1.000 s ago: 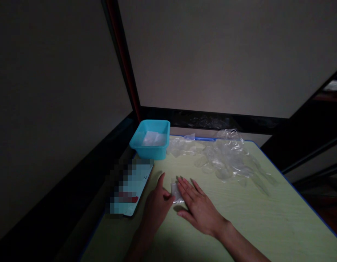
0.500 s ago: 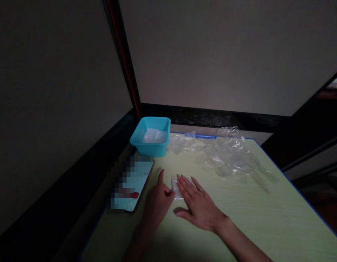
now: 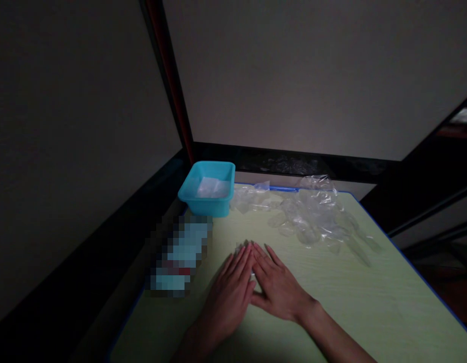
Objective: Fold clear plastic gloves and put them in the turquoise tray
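Both my hands lie flat on the pale green table (image 3: 354, 297), side by side with their fingertips meeting. My left hand (image 3: 231, 290) has its fingers stretched out and covers most of a small folded piece of clear plastic (image 3: 252, 273). My right hand (image 3: 275, 280) rests on the same plastic from the right, fingers extended, thumb touching the left thumb. Only slivers of the plastic show between and beyond the hands, so its full shape is hidden.
A turquoise basin (image 3: 210, 205) with white folded sheets (image 3: 212, 187) inside stands at the back left. Crumpled clear plastic gloves (image 3: 312, 214) spread over the back right, with more thin plastic (image 3: 252, 198) beside the basin. A blurred-out flat object (image 3: 182, 257) lies at left.
My left hand has turned from thumb-up at the plastic's left edge to palm down on top of it, fingers straightened. My right hand has stayed nearly in place.
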{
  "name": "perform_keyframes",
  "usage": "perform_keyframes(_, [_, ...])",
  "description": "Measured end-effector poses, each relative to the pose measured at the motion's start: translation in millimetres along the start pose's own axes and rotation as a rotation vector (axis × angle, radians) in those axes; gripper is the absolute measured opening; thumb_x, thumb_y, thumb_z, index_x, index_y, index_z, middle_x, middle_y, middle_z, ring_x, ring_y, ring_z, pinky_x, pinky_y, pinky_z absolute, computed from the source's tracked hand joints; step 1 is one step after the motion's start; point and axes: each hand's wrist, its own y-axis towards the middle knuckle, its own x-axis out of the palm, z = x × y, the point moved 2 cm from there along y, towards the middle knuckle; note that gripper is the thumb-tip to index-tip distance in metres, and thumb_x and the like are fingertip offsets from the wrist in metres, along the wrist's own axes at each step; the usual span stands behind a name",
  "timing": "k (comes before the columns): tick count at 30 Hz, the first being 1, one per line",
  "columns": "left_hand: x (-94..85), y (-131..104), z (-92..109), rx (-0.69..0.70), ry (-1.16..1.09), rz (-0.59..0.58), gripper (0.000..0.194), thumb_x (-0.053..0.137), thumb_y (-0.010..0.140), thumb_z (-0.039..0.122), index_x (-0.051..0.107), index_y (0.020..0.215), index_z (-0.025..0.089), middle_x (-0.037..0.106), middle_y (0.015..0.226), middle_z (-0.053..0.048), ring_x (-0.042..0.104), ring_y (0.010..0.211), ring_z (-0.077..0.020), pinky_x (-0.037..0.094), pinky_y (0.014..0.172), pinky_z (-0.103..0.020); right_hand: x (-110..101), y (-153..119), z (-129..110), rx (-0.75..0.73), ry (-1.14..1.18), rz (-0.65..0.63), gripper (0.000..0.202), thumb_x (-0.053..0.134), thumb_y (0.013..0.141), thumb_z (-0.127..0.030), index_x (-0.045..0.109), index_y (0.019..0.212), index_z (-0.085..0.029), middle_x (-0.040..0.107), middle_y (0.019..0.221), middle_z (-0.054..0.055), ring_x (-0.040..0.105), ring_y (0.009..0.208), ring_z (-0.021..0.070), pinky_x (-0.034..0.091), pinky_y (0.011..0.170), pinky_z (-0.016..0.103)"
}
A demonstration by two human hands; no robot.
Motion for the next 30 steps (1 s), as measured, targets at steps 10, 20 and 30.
perform_keyframes(10, [8.0,-5,-1,-0.019,0.160,-0.026,0.067,0.040,0.083,0.042,0.022,0.134,0.003,0.019,0.141,-0.018,0.014,0.131,-0.0263,0.023,0.104,-0.041,-1,0,-1,0.019,0.005,-0.073,0.074,0.042,0.080,-0.041,0.011,0.138,-0.006,0.010,0.143,0.015,0.004,0.132,0.0226,0.009,0.107,0.043])
perform_keyframes(20, [7.9,-6,-1,-0.041,0.176,-0.088,0.075,0.044,0.080,0.049,0.021,0.135,0.004,0.017,0.142,-0.017,0.013,0.131,-0.0268,0.022,0.104,-0.041,5,-3,1,0.022,0.007,-0.073,0.078,0.042,0.081,-0.046,0.005,0.139,-0.008,0.007,0.144,0.013,0.007,0.132,0.0237,0.011,0.106,0.046])
perform_keyframes(30, [4.8,-8,-6,-0.058,0.027,0.008,0.070,0.043,0.083,0.042,0.014,0.137,0.009,0.016,0.143,-0.015,0.013,0.131,-0.0254,0.026,0.103,-0.041,-14,-8,16,-0.011,0.045,0.102,0.052,0.048,0.083,-0.040,0.039,0.129,-0.017,0.043,0.131,0.010,0.034,0.123,0.0222,0.022,0.104,0.045])
